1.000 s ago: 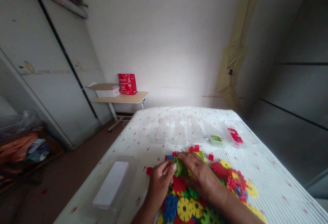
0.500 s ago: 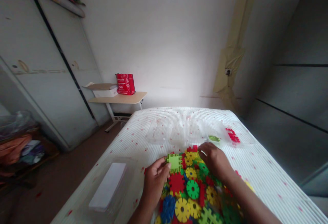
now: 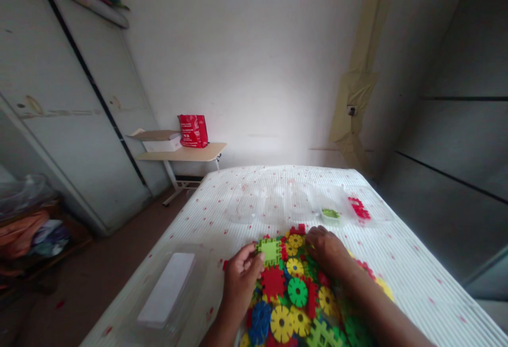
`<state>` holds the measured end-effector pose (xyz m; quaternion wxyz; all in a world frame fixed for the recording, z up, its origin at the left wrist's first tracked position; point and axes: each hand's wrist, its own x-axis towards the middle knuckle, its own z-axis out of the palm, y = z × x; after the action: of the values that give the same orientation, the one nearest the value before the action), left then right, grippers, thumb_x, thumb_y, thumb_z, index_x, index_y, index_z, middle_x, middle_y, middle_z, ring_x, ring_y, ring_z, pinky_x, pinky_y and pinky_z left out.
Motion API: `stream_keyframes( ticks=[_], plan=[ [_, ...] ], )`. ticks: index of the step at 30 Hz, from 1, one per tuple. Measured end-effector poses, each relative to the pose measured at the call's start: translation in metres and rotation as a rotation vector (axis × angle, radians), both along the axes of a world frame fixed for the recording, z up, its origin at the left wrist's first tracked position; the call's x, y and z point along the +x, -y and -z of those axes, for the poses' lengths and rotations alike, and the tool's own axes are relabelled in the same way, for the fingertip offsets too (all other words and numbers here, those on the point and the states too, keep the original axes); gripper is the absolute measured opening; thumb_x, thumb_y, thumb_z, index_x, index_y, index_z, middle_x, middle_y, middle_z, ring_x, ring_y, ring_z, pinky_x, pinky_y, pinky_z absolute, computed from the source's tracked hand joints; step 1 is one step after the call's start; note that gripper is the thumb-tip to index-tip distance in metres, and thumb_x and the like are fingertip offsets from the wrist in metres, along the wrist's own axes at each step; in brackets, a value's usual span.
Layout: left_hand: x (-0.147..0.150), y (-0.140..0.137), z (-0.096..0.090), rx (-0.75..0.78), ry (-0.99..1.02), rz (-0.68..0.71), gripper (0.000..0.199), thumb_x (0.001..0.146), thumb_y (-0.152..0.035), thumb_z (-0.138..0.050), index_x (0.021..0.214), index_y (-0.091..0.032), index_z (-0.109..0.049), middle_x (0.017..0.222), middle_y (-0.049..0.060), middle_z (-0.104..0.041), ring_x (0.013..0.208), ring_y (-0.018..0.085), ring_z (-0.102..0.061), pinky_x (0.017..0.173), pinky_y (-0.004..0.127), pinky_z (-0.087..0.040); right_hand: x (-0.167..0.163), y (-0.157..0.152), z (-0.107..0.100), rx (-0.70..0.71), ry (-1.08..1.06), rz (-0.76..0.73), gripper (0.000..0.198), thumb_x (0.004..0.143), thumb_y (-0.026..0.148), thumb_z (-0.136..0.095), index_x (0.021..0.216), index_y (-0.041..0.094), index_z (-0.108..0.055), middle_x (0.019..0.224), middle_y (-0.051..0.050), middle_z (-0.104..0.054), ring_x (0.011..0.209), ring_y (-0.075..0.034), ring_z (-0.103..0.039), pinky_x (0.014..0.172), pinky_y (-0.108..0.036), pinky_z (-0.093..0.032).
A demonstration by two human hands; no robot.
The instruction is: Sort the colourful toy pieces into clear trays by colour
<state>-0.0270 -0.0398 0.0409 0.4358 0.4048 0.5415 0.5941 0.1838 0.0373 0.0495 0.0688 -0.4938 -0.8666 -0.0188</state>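
A light green square building piece with notched edges is pinched between the thumb and fingers of my left hand. Below it spreads a heap of plastic building pieces: a red notched square, a green notched disc, a yellow notched disc and a blue disc among them. My right hand rests at the far right part of the heap with fingers bent down into it. Its fingertips are hidden, so what they touch does not show. A red piece lies just left of it.
A clear plastic tray lies beyond the heap, with green pieces and red pieces in its right compartments. At left, another clear container holds a white card. A red bag stands on a side table.
My right hand has moved slightly down and its fingers have sunk into the heap. The left hand keeps the light green square at nearly the same spot.
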Motion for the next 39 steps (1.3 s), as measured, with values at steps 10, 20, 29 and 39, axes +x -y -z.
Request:
stream_keyframes(
  ticks=[10, 20, 29, 39],
  plan=[
    [-0.002, -0.001, 0.005, 0.021, -0.044, -0.01, 0.037, 0.062, -0.043, -0.07, 0.082, -0.013, -0.064, 0.061, 0.001, -0.062, 0.054, 0.013, -0.056, 0.05, 0.02, -0.045, 0.001, 0.0, -0.001, 0.038, 0.012, -0.035, 0.024, 0.088, 0.012, -0.039, 0.081, 0.015, -0.061, 0.083, -0.01, -0.064, 0.079, -0.021, -0.058, 0.066, -0.03, -0.042],
    [0.001, 0.001, -0.003, -0.006, 0.049, -0.012, 0.038, 0.058, -0.044, -0.073, 0.078, -0.013, -0.064, 0.053, -0.001, -0.059, 0.048, 0.012, -0.055, 0.046, 0.02, -0.043, 0.019, 0.022, -0.052, -0.55, -0.68, -0.356, 0.015, 0.088, 0.03, -0.045, 0.089, 0.019, -0.056, 0.082, -0.001, -0.061, 0.075, -0.014, -0.057, 0.066, -0.026, -0.048],
    [0.0, -0.001, 0.011, -0.003, 0.244, 0.142, 0.028, 0.069, -0.038, -0.068, 0.079, -0.013, -0.06, 0.058, -0.002, -0.057, 0.043, 0.008, -0.051, 0.042, 0.019, -0.039, -0.017, 0.041, -0.042, -0.156, -0.619, -0.43, 0.018, 0.091, 0.023, -0.042, 0.103, 0.021, -0.055, 0.14, -0.011, -0.039, 0.122, -0.021, -0.046, 0.096, -0.039, -0.045],
    [0.001, 0.0, 0.006, -0.014, 0.337, 0.167, 0.032, 0.063, -0.039, -0.073, 0.077, -0.013, -0.06, 0.058, -0.004, -0.055, 0.041, 0.007, -0.049, 0.039, 0.02, -0.037, -0.035, 0.051, -0.03, 0.035, -0.472, -0.452, 0.024, 0.083, 0.011, -0.047, 0.105, 0.018, -0.052, 0.123, -0.014, -0.054, 0.12, -0.022, -0.047, 0.095, -0.038, -0.047]
  ],
)
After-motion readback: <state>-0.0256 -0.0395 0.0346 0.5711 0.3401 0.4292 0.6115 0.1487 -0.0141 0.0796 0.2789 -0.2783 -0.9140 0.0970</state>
